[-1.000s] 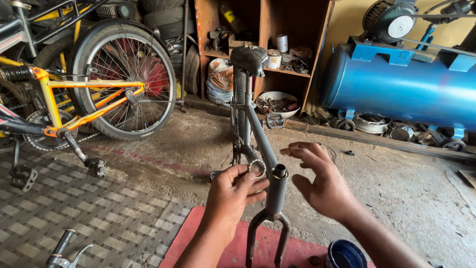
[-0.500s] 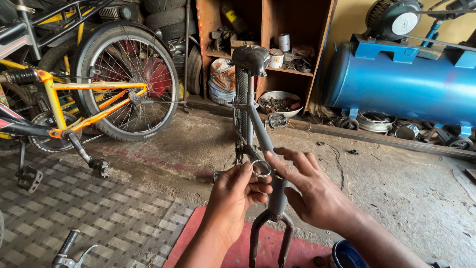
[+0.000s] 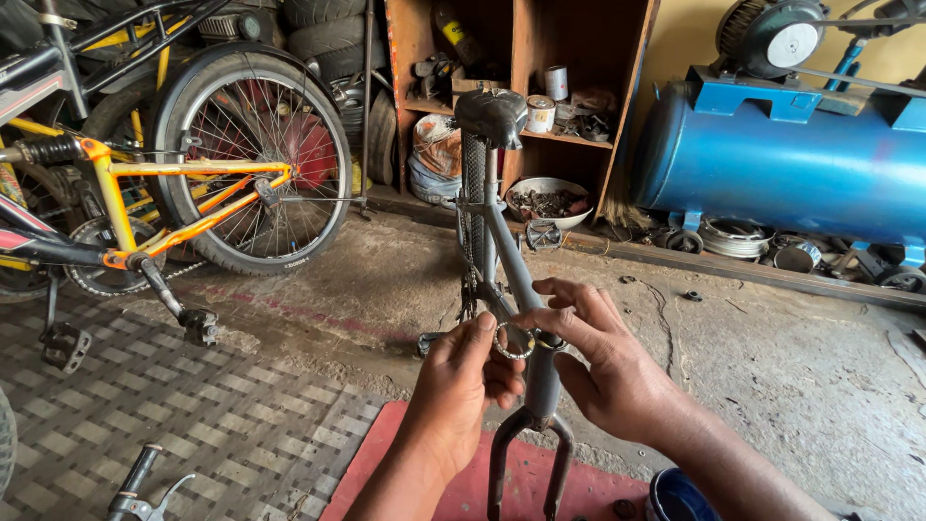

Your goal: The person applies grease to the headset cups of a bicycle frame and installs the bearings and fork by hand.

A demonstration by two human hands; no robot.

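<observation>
Left hand (image 3: pixel 461 381) pinches a bearing ring (image 3: pixel 513 342) just above the grey bike frame's head tube (image 3: pixel 542 376). Right hand (image 3: pixel 610 371) grips the tube top, fingertips touching the ring. Best kept level and centred over the tube.

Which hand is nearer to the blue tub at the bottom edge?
Right. The right hand is just above the blue tub; the left hand is farther away, across the grey fork.

Showing matt grey painted metal on the bicycle frame (image 3: pixel 511 265), and bare shiny metal on the small bearing ring (image 3: pixel 512 342). Looking glossy blue on the metal tank (image 3: pixel 772 174) at far right; looking rough and dusty on the concrete floor (image 3: pixel 772 386); shelf (image 3: pixel 569 96) of worn wood.
</observation>
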